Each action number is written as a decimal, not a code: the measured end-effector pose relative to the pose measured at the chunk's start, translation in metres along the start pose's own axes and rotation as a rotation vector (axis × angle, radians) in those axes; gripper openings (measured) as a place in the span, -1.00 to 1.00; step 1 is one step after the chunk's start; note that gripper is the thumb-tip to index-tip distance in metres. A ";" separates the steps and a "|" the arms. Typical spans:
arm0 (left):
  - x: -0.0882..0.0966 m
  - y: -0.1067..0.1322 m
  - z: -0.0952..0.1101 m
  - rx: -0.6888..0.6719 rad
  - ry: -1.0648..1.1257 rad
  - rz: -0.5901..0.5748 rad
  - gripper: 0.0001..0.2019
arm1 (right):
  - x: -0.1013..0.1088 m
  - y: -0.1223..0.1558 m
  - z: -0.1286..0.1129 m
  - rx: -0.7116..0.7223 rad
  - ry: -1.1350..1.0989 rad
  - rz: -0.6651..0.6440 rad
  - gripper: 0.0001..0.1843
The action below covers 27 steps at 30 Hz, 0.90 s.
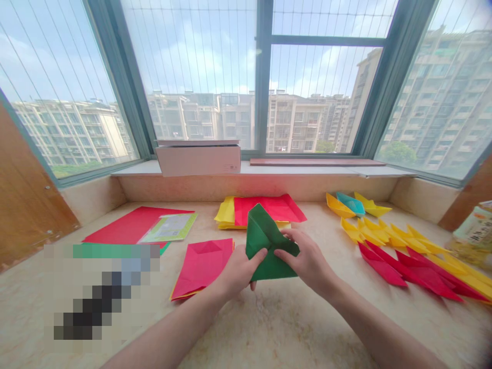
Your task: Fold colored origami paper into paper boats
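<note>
A partly folded sheet of green paper (265, 233) is held up over the counter between both hands. On its left edge my left hand (243, 266) grips, thumb on the front and fingers behind. My right hand (307, 259) pinches the right side, its thumb pressing near the centre crease. Just left of the hands lies a stack of creased red paper (203, 264) with yellow showing beneath. Behind the green paper, a red sheet (274, 207) rests on yellow sheets (226, 212).
Folded paper boats stand at the right: yellow ones (369, 230), red ones (415, 271) and a blue one (350, 203). A jar (474, 233) is at the far right. Flat red paper (134, 223) lies at left under a clear packet (169, 227). A white box (198, 160) sits on the sill.
</note>
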State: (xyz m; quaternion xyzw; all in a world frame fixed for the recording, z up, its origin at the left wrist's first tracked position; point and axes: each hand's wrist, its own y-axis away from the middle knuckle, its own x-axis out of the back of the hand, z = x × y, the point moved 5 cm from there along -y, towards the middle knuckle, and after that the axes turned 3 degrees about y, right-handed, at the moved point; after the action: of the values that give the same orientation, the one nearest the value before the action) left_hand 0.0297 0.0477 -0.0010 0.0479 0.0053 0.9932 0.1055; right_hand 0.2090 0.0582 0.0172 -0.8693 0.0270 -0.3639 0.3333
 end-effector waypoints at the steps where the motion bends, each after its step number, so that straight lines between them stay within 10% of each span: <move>1: 0.002 -0.001 0.000 0.000 0.001 0.008 -0.63 | -0.001 0.000 0.001 -0.010 -0.038 -0.022 -0.62; 14: 0.006 -0.001 0.007 -0.056 0.000 0.078 -0.60 | -0.005 0.010 -0.018 0.203 0.005 0.062 -0.72; 27: 0.002 0.003 0.006 -0.073 0.059 0.025 -0.57 | -0.007 0.030 -0.065 0.638 0.545 0.199 -0.75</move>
State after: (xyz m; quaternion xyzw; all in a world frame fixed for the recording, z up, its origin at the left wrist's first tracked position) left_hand 0.0276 0.0456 0.0047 0.0148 -0.0282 0.9950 0.0946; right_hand 0.1678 0.0007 0.0286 -0.5879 0.0840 -0.5365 0.5996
